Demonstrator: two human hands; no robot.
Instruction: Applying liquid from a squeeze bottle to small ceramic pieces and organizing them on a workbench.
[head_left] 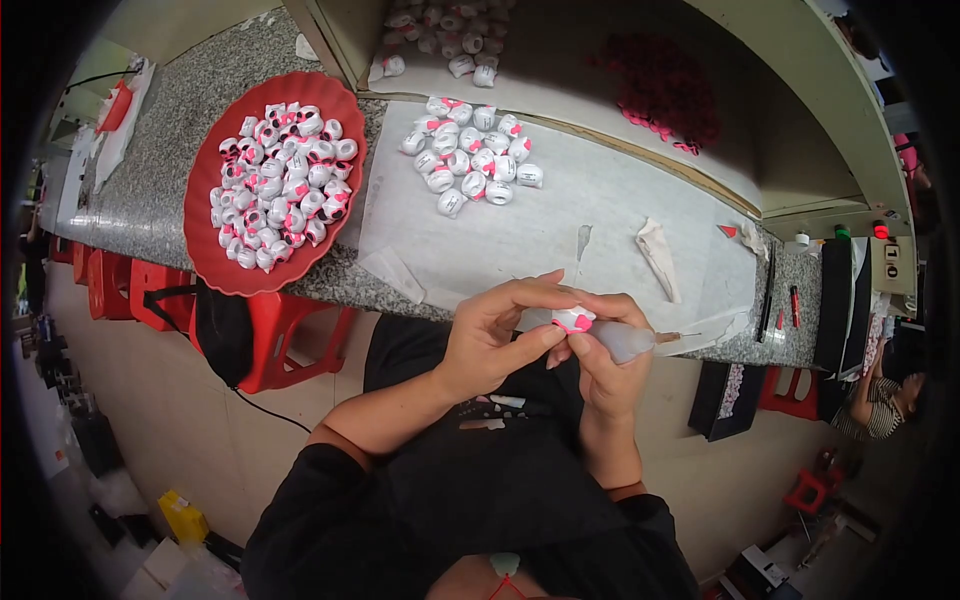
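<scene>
Left hand (490, 335): curled, pinching white-and-pink piece (573, 320) between both hands
Right hand (612, 376): curled around squeeze bottle (627, 343)
Red bowl (203, 165): heaped pieces (268, 186), possibly done
Loose cluster (459, 162): perhaps remaining

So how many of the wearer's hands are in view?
2: the left hand, pinching a white-and-pink piece, and the right hand, beside it, holding a translucent bottle.

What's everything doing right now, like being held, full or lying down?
Left hand: pinching the white-and-pink piece
White-and-pink piece: held up between fingers
Right hand: holding the squeeze bottle
Squeeze bottle: tipped sideways, nozzle pointing right
Red bowl: heaped with similar pieces
Loose pieces: clustered on the paper
Paper: spread on the counter
</scene>
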